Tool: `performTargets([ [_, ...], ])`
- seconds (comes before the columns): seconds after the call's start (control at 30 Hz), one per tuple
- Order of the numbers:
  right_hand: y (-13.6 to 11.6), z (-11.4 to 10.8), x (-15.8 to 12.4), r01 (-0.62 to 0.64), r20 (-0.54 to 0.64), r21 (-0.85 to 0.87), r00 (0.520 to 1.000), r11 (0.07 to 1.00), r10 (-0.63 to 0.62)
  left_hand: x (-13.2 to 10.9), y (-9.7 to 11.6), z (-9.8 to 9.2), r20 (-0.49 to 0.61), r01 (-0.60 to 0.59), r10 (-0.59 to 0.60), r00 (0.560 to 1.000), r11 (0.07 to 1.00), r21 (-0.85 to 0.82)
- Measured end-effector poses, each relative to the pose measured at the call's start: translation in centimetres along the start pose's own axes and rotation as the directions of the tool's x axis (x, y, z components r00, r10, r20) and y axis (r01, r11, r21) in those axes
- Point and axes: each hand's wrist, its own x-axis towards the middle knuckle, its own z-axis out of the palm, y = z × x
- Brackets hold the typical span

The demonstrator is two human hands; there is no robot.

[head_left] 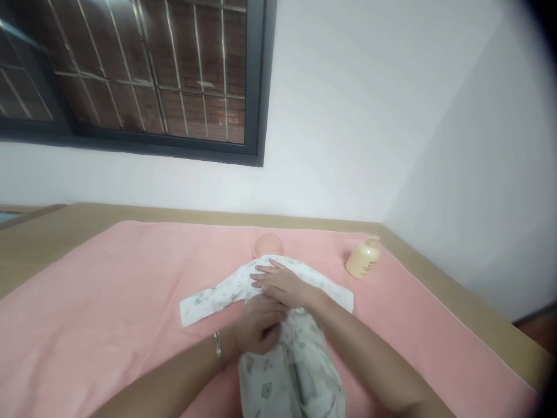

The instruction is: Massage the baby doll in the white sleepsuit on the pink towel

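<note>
A baby doll (268, 245) lies stretched out in front of me, its smooth head at the far end and no face showing. It wears a white printed baby garment (213, 299) with both sleeves spread wide. My right hand (282, 284) rests flat on the upper body, fingers extended to the left. Just below it, my left hand (261, 325), with a bracelet (217, 345) on the wrist, is curled closed at the waist, apparently gripping the cloth; its fingertips are partly hidden. Toward me, the garment's lower part (291, 377) is loose and rumpled.
A pale yellow pump bottle (363, 259) stands to the right of the doll. Beneath everything is a pink cloth (108, 290) over a wooden-toned surface (56, 238). Behind are a white wall (331, 116) and a barred window (152, 75).
</note>
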Motion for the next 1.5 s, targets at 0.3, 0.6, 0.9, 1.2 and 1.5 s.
performTargets([
  [0.3, 3.5, 1.5, -4.1, -0.196, -0.2, 0.068, 0.958, 0.978, 0.206, 0.2, 0.1, 0.0, -0.02, -0.061, 0.062, 0.998, 0.997, 0.046],
  [0.6, 0.7, -0.3, -0.3, -0.034, -0.003, 0.13, 0.999, 0.991, 0.035, -0.3, -0.6, 0.4, -0.022, -0.054, 0.054, 0.998, 0.998, 0.014],
  [0.9, 3.3, 0.2, -2.3, -0.165, -0.097, -0.098, 0.983, 0.981, 0.156, 0.0, -0.3, 0.1, -0.021, -0.067, 0.068, 0.997, 0.997, 0.034],
  [1.2, 0.1, 0.3, -1.4, -0.001, -0.047, -0.086, 0.999, 0.996, -0.003, -0.4, -0.5, 0.2, -0.012, -0.039, 0.039, 0.999, 0.999, 0.027],
  [1.5, 3.4, 1.6, -2.4, -0.209, -0.26, -0.052, 0.947, 0.977, 0.189, -0.9, -0.7, 0.7, -0.022, -0.025, 0.025, 0.999, 0.999, 0.041],
])
